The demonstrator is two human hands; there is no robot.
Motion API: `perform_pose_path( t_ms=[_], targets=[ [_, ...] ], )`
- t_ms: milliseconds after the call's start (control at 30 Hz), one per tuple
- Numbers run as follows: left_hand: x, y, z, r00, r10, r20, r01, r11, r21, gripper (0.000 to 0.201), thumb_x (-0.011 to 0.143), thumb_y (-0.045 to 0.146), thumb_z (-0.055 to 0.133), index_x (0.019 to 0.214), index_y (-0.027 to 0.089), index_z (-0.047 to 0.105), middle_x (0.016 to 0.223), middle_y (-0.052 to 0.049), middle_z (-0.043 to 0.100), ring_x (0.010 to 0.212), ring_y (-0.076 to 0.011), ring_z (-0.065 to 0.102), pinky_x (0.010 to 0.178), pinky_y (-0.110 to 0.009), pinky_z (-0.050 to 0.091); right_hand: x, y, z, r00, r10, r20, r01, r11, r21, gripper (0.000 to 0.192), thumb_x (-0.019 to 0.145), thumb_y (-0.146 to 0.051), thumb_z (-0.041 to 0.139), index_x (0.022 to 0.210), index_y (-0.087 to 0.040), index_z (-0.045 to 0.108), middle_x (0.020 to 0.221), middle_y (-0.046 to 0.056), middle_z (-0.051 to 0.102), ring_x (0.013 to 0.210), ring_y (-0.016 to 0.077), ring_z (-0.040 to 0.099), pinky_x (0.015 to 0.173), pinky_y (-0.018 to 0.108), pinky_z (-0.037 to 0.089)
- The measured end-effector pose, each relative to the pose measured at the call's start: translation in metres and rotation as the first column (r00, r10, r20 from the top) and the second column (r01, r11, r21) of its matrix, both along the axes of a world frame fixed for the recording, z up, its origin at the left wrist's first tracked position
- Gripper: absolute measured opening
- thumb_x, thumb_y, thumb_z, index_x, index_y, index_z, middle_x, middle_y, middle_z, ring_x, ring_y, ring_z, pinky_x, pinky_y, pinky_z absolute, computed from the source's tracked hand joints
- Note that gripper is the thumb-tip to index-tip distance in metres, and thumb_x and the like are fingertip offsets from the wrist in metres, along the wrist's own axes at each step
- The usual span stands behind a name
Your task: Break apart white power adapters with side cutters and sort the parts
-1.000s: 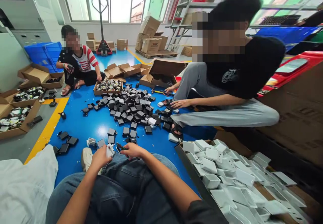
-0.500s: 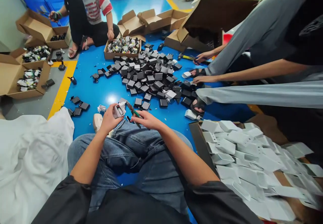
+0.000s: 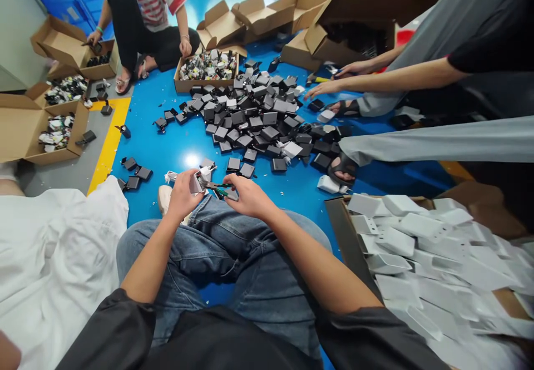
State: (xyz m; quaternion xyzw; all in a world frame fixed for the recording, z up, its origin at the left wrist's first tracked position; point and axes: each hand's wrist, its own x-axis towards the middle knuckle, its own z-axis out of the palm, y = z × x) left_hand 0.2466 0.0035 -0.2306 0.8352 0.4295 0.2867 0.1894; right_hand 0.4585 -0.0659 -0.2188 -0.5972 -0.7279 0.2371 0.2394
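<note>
White charger (image 3: 197, 181) gripped in left hand (image 3: 182, 193) above knees; pliers (image 3: 219, 190) clenched in right hand (image 3: 249, 195), tips set at charger. Risk judged: tips slipped off casing, fingers (image 3: 188, 174) nicked.

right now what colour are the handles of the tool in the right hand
Green, seen in the head view: pliers in the right hand.

I'm looking at a factory/warehouse floor, i.e. a manual sorting area: blue painted floor (image 3: 167, 142) w/ yellow lane stripe (image 3: 104, 147), open cardboard cartons (image 3: 25, 131) of parts, a heap of black adapter housings (image 3: 254, 119), a bin of white shells (image 3: 417, 247), workers seated on the floor.
</note>
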Motion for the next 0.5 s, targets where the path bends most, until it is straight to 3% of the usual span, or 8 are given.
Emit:
perform_pose_path(
  t_ms=[367,500],
  targets=[
    [0.0002,-0.0008,-0.0012,0.993,-0.065,-0.095,0.086,0.967,0.241,0.055,0.074,0.013,0.060,0.126,0.018,0.044,0.122,-0.013,0.058,0.118,-0.0283,0.049,0.103,-0.044,0.039,-0.0039,-0.0024,0.0011,0.996,-0.017,0.085,0.015,1.000,0.023,0.044,0.075,-0.017,0.057,0.119,-0.016,0.059,0.109,0.009,0.065,0.097,0.0229,0.057,0.083,0.030,0.042],
    [0.0007,-0.0007,-0.0002,0.988,-0.070,-0.139,0.109,0.948,0.299,0.054,0.073,0.011,0.059,0.125,0.019,0.046,0.121,-0.013,0.059,0.117,-0.0284,0.049,0.103,-0.044,0.039,-0.0051,-0.0042,0.0039,0.989,-0.009,0.149,0.009,1.000,0.002,0.045,0.077,-0.017,0.057,0.122,-0.017,0.059,0.103,0.008,0.065,0.095,0.0227,0.057,0.079,0.029,0.042]
  ],
)
